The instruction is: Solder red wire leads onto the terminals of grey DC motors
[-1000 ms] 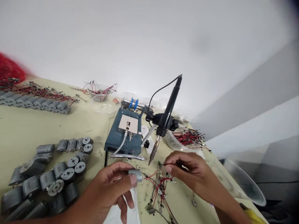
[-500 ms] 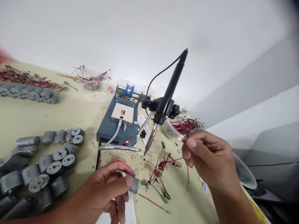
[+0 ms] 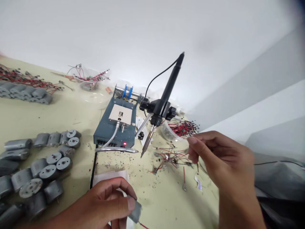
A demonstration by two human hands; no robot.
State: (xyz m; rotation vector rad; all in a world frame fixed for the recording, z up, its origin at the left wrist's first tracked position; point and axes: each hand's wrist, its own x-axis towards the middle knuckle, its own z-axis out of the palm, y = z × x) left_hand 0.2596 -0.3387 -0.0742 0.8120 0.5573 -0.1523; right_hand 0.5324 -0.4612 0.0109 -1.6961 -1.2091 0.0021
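Observation:
My left hand (image 3: 109,203), low in the view, grips a small grey electric motor (image 3: 136,212) between thumb and fingers. A red wire (image 3: 143,225) runs from the motor's lower end out of view. On the right, my right hand (image 3: 216,159) is closed in a pinch at the end of a tangle of red and black wires (image 3: 169,157) with small metal parts. The tangle is partly blurred, and the pinched part is hidden by the fingers. Between and beyond both hands, a black soldering iron (image 3: 164,98) points its tip down from a stand.
A blue soldering machine (image 3: 100,133) with a lit red light and a solder spool (image 3: 127,92) stands behind. Several motors (image 3: 38,167) lie at left. A clear tub (image 3: 170,132) holds red wires. White paper (image 3: 114,175) lies under my left hand. Solder bits litter the table.
My right hand has shifted slightly right, and the wire tangle has been drawn up and away from the motor. The motor has moved slightly lower in view, its wire now mostly out of frame.

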